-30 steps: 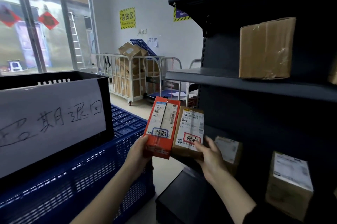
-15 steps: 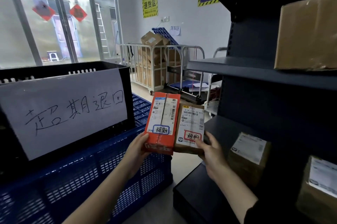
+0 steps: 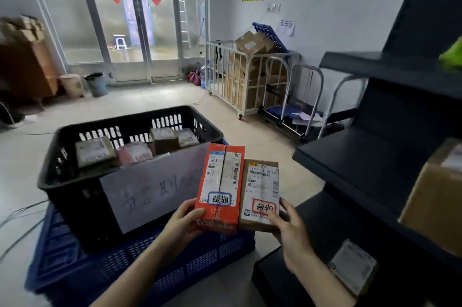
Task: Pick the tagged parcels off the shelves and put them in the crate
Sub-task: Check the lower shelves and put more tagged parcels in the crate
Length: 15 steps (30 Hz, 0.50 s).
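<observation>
My left hand (image 3: 183, 224) grips the bottom of an orange parcel (image 3: 220, 186) with a blue-framed tag. Beside it, touching, my right hand (image 3: 290, 229) holds a brown cardboard parcel (image 3: 261, 194) with a red-framed tag. Both parcels stand upright in the air, just right of and in front of the black crate (image 3: 75, 186). The crate bears a handwritten paper sign and holds several parcels. It sits on a blue crate (image 3: 150, 264). The dark shelves (image 3: 370, 156) stand to the right.
Cardboard boxes (image 3: 435, 196) and a labelled parcel (image 3: 352, 266) remain on the shelves at right. A white cage trolley (image 3: 240, 81) full of boxes and a flat cart (image 3: 295, 111) stand by the far wall. Bins (image 3: 96, 84) sit near the glass doors.
My view has swung left and down from the shelves toward the crate, showing its inside. Both hands carried the two parcels away from the shelf, closer to the crate.
</observation>
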Motion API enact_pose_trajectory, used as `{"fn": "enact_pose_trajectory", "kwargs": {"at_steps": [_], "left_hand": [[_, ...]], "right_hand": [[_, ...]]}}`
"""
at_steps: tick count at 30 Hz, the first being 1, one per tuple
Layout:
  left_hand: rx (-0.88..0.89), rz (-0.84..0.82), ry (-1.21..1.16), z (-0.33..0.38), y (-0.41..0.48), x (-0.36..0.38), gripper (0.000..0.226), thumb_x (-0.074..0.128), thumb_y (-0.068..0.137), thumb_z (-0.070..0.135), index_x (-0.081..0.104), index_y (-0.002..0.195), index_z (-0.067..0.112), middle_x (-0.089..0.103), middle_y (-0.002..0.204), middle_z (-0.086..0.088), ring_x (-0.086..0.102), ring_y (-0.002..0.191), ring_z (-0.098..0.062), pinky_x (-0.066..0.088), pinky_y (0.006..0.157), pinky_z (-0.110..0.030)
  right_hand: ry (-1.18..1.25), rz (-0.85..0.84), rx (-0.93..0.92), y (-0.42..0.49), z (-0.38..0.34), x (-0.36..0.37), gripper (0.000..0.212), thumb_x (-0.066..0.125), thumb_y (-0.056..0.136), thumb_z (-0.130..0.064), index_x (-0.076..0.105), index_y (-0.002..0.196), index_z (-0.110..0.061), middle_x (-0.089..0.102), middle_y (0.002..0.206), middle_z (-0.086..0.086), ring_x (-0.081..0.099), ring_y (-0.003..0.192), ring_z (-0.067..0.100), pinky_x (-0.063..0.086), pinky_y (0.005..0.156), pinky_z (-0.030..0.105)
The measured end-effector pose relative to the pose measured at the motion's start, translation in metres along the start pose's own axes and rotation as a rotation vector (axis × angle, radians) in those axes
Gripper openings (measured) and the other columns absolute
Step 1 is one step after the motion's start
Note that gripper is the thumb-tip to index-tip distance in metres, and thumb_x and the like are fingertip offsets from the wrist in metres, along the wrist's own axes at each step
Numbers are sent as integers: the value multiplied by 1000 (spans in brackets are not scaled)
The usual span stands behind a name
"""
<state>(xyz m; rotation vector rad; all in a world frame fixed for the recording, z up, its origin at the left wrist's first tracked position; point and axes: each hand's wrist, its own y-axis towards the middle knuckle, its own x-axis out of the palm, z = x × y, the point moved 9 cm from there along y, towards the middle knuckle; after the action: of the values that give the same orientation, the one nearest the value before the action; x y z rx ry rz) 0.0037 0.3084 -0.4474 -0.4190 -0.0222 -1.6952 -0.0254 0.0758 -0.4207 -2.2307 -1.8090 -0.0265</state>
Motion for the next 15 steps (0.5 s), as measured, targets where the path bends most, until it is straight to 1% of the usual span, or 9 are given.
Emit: {"fn": "enact_pose_trajectory", "kwargs": {"at_steps": [2, 4, 5, 6, 8, 9, 10, 12, 15], "left_hand": [[-12, 15, -34, 36, -20, -5, 58, 70, 73, 25, 47, 125, 11, 61, 121, -17, 63, 108, -33, 54, 84, -40], [-13, 11, -43, 73, -40, -7, 79, 86, 57, 34, 49, 122, 11, 66, 116, -16, 66, 103, -32, 57, 77, -36], [-8, 4, -39, 91, -50, -8, 83, 89, 52, 35, 49, 121, 11, 69, 111, -14, 68, 99, -30, 58, 72, -33], [1, 3, -37, 111, -61, -8, 79, 87, 55, 31, 49, 121, 11, 71, 107, -13, 70, 95, -28, 58, 69, -31], [36, 3, -45, 150, -82, -8, 55, 75, 74, 20, 49, 121, 10, 71, 104, -13, 71, 90, -26, 58, 66, -28], [49, 7, -32, 169, -92, -8, 43, 69, 82, 17, 49, 120, 11, 72, 102, -12, 71, 88, -25, 58, 65, -27], [60, 13, -13, 185, -101, -10, 38, 66, 84, 17, 50, 119, 13, 73, 100, -10, 71, 88, -24, 57, 66, -27], [85, 25, 11, 214, -118, -15, 43, 68, 82, 23, 49, 120, 16, 72, 103, -9, 69, 94, -26, 56, 76, -30], [99, 54, 41, 246, -141, -27, 40, 60, 85, 20, 47, 123, 15, 65, 116, -15, 64, 105, -31, 51, 90, -38]], "right_hand": [[-37, -26, 2, -14, -33, 19, 32, 57, 90, -9, 54, 115, -29, 66, 112, 7, 63, 103, 23, 52, 85, 35], [-62, -48, 5, -28, -64, 37, 33, 59, 89, -10, 54, 114, -31, 65, 114, 6, 62, 107, 24, 50, 95, 42], [-77, -58, 1, -35, -80, 46, 34, 60, 88, -11, 54, 116, -30, 65, 115, 6, 61, 108, 24, 48, 97, 44], [-91, -67, -3, -43, -96, 54, 36, 61, 88, -12, 54, 119, -29, 64, 117, 5, 60, 110, 24, 47, 99, 45], [-105, -93, -18, -57, -128, 73, 38, 63, 87, -13, 55, 119, -31, 63, 119, 4, 59, 113, 23, 46, 101, 45], [-107, -108, -27, -64, -142, 82, 38, 62, 87, -12, 55, 118, -33, 63, 119, 3, 58, 113, 22, 45, 102, 45], [-111, -123, -34, -71, -155, 91, 39, 62, 87, -12, 54, 119, -33, 63, 119, 3, 58, 114, 22, 45, 102, 45], [-107, -155, -52, -82, -179, 110, 43, 62, 87, -11, 53, 124, -30, 64, 120, 4, 59, 114, 23, 45, 102, 45], [-102, -187, -78, -95, -209, 137, 38, 62, 86, -6, 57, 112, -33, 66, 116, 7, 60, 111, 26, 46, 101, 45]]}}
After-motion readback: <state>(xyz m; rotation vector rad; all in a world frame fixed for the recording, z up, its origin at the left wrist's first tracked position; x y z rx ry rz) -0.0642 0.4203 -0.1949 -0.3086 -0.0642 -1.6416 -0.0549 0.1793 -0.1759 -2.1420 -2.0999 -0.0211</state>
